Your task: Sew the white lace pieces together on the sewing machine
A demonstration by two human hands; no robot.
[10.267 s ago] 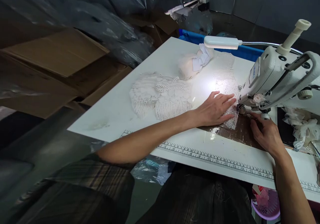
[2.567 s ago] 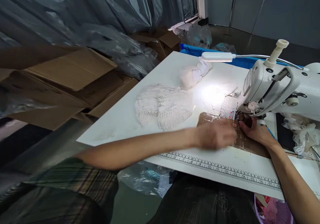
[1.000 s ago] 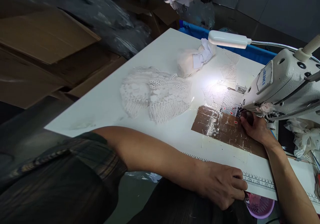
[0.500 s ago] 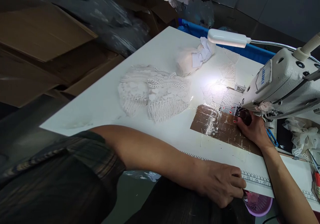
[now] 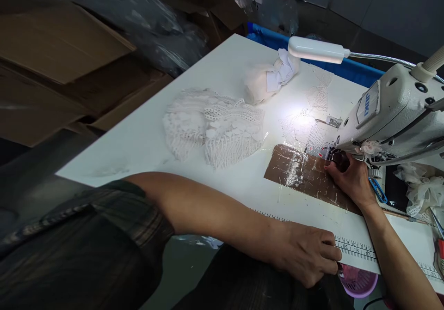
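Observation:
My right hand (image 5: 352,180) reaches under the head of the white sewing machine (image 5: 385,111), close to the needle area. Its thumb and fingers are bent together there; what they pinch, if anything, is hidden. At the table's front edge my left hand (image 5: 310,254) is closed, fingers curled over the printed ruler strip (image 5: 357,247). Whatever lies inside that fist cannot be made out. Left of the needle, thin white lace pieces (image 5: 301,127) lie under the lamp's glare. A shiny brown plate (image 5: 301,176) covers the tabletop beside my right hand.
White lace pieces (image 5: 222,130) and a pale bundle (image 5: 265,83) lie on the white table (image 5: 138,148). A lamp (image 5: 315,50) hangs above. Blue thread snips (image 5: 377,190) and gauzy fabric (image 5: 425,190) are at the right. Below the edge is a purple basket (image 5: 362,284); cardboard boxes (image 5: 58,46) stand left.
My right thumb has shifted slightly at the needle area. The left hand and the lace stay where they were.

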